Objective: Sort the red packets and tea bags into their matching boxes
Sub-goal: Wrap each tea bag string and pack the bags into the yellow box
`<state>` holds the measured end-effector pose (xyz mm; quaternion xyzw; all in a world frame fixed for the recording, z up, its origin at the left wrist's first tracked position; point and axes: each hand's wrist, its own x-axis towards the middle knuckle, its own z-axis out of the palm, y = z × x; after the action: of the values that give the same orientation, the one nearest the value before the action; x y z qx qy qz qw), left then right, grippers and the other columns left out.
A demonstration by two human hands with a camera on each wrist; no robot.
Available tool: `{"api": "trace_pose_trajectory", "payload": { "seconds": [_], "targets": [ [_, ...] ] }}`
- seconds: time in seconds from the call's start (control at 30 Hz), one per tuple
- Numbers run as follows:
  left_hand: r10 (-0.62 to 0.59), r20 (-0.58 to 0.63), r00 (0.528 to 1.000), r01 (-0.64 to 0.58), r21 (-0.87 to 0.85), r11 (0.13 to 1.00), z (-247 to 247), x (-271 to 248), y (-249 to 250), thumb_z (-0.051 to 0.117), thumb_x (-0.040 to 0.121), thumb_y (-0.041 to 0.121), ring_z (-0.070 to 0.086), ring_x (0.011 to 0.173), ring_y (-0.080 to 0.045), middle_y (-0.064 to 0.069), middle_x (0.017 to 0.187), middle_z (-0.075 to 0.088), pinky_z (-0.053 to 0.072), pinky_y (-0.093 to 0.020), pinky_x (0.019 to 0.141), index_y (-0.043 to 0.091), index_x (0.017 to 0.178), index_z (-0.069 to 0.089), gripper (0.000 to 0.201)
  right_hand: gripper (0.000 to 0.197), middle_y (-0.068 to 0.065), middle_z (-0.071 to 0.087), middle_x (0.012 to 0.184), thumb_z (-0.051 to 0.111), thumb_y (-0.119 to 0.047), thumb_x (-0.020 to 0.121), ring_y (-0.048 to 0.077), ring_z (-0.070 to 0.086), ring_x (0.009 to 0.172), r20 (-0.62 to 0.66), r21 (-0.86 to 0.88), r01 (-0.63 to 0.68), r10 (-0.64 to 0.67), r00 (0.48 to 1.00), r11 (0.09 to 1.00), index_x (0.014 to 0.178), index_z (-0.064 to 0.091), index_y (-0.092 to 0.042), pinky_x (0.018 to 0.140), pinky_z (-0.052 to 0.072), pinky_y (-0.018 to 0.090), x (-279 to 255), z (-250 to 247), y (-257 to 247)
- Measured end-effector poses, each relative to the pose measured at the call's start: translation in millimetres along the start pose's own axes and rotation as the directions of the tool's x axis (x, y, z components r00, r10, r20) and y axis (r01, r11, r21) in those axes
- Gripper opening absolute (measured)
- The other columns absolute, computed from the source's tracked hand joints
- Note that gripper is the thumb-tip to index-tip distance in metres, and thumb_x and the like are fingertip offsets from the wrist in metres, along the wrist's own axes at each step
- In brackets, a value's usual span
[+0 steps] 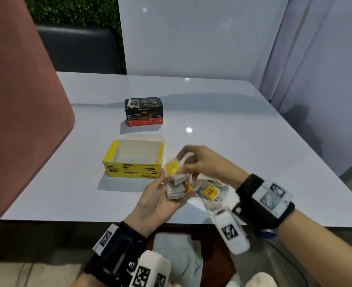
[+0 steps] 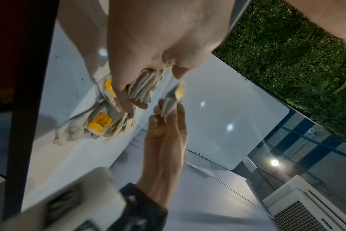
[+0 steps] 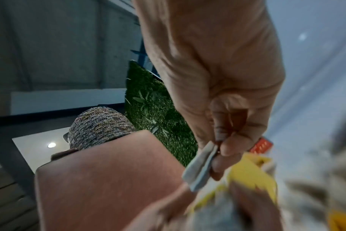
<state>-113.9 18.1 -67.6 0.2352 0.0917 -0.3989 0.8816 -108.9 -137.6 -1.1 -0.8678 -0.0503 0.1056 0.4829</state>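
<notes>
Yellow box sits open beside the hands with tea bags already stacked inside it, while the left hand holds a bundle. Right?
Not quite. The yellow box is open, but the head view shows nothing inside it. The left hand does hold a bundle of tea bags.

Yellow box [image 1: 132,162] open, empty; black-red box [image 1: 143,112] behind; grey yellow-tagged tea bags [image 1: 209,192] piled right.

Black box [image 1: 143,111] front reads "EVERY CUP COU…", circled "B" on its red strip; rest illegible.
</notes>
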Motion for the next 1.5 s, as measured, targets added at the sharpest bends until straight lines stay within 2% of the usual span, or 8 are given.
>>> {"api": "trace_pose_trajectory", "payload": {
  "seconds": [0.1, 0.3, 0.47, 0.7, 0.9, 1.2, 1.33, 1.5],
  "targets": [
    [0.006, -0.013, 1.000, -0.005, 0.008, 1.000, -0.1, 2.6, -5.9, 0.034, 0.097, 0.039, 0.055, 0.100, -0.023, -0.014, 0.114, 0.061, 0.028, -0.046, 0.113, 0.005, 0.130, 0.049, 0.050, 0.021, -0.009, 0.056, 0.070, 0.069, -0.018, 0.081, 0.003, 0.055, 0.061, -0.104, -0.336, 0.013, -0.051, 0.993, 0.942, 0.092, 0.051, -0.018, 0.062, 0.045, 0.025, -6.0, 18.6, 14.5],
    [0.057, -0.023, 0.998, -0.056, 0.026, 0.998, -1.0, 0.5, -3.0, 0.032, 0.099, 0.036, 0.062, 0.077, -0.022, -0.014, 0.098, 0.060, 0.050, -0.046, 0.093, 0.001, 0.112, 0.054, 0.043, 0.012, -0.004, 0.056, 0.091, 0.063, -0.022, 0.085, 0.012, 0.053, 0.081, -0.010, -0.554, 0.282, -0.345, 0.939, 0.784, 0.096, 0.060, -0.018, 0.073, 0.049, 0.033, -23.4, 19.8, 7.3],
    [0.071, -0.010, 0.997, -0.070, 0.089, 0.994, 3.0, -0.2, -5.9, 0.030, 0.099, 0.036, 0.055, 0.100, -0.024, -0.015, 0.115, 0.054, 0.049, -0.042, 0.095, 0.001, 0.110, 0.056, 0.045, 0.015, -0.001, 0.060, 0.096, 0.056, -0.019, 0.087, 0.018, 0.052, 0.098, 0.058, -0.700, 0.298, -0.365, 0.929, 0.649, 0.100, 0.063, -0.017, 0.066, 0.046, 0.035, -26.0, 25.3, 3.4],
    [0.098, -0.008, 0.995, -0.097, 0.062, 0.993, 5.8, -2.8, -4.7, 0.031, 0.099, 0.039, 0.054, 0.103, -0.026, -0.015, 0.107, 0.063, 0.042, -0.050, 0.101, 0.006, 0.107, 0.062, 0.046, 0.010, -0.003, 0.062, 0.075, 0.066, -0.025, 0.082, 0.015, 0.052, 0.076, -0.272, -0.510, 0.265, -0.445, 0.853, 0.819, 0.078, 0.067, -0.015, 0.064, 0.049, 0.040, -25.3, 25.5, 5.0],
    [0.095, 0.038, 0.995, -0.099, 0.108, 0.989, 12.6, -4.9, -6.2, 0.024, 0.100, 0.037, 0.070, 0.077, -0.020, -0.012, 0.091, 0.071, 0.059, -0.034, 0.072, 0.007, 0.118, 0.056, 0.048, 0.028, -0.009, 0.058, 0.063, 0.043, -0.030, 0.079, 0.013, 0.054, 0.070, -0.187, -0.722, 0.265, -0.550, 0.814, 0.639, 0.069, 0.069, -0.022, 0.041, 0.045, 0.025, -37.6, 47.7, 15.0],
    [0.088, 0.010, 0.996, -0.088, 0.202, 0.975, 13.1, -8.5, -7.4, 0.048, 0.087, 0.022, 0.065, 0.077, -0.018, -0.011, 0.084, 0.065, 0.057, -0.029, 0.071, 0.004, 0.097, 0.060, 0.024, 0.027, -0.007, 0.058, 0.065, 0.041, -0.020, 0.075, 0.017, 0.058, 0.066, -0.124, -0.797, 0.267, -0.579, 0.806, 0.542, 0.073, 0.067, -0.018, 0.045, 0.044, 0.022, -37.9, 49.6, 15.2],
    [0.113, -0.041, 0.993, -0.106, 0.147, 0.983, 11.1, -10.1, -6.3, 0.039, 0.093, 0.006, 0.059, 0.075, -0.020, -0.016, 0.086, 0.061, 0.059, -0.034, 0.073, -0.003, 0.107, 0.052, 0.021, 0.018, -0.004, 0.064, 0.073, 0.056, -0.025, 0.081, 0.019, 0.059, 0.074, -0.200, -0.610, 0.285, -0.491, 0.848, 0.740, 0.079, 0.072, -0.018, 0.055, 0.051, 0.033, -44.1, 40.5, 15.0],
    [0.123, -0.075, 0.990, -0.111, 0.155, 0.982, 7.3, -18.8, -0.6, 0.037, 0.095, 0.000, 0.055, 0.072, -0.021, -0.016, 0.083, 0.058, 0.056, -0.041, 0.073, -0.002, 0.106, 0.050, 0.017, 0.007, -0.008, 0.063, 0.077, 0.065, -0.022, 0.085, 0.013, 0.055, 0.071, -0.442, -0.435, -0.004, -0.209, 0.872, 0.901, 0.083, 0.072, -0.018, 0.070, 0.049, 0.035, -54.4, -11.6, 31.4]
  ]
}}
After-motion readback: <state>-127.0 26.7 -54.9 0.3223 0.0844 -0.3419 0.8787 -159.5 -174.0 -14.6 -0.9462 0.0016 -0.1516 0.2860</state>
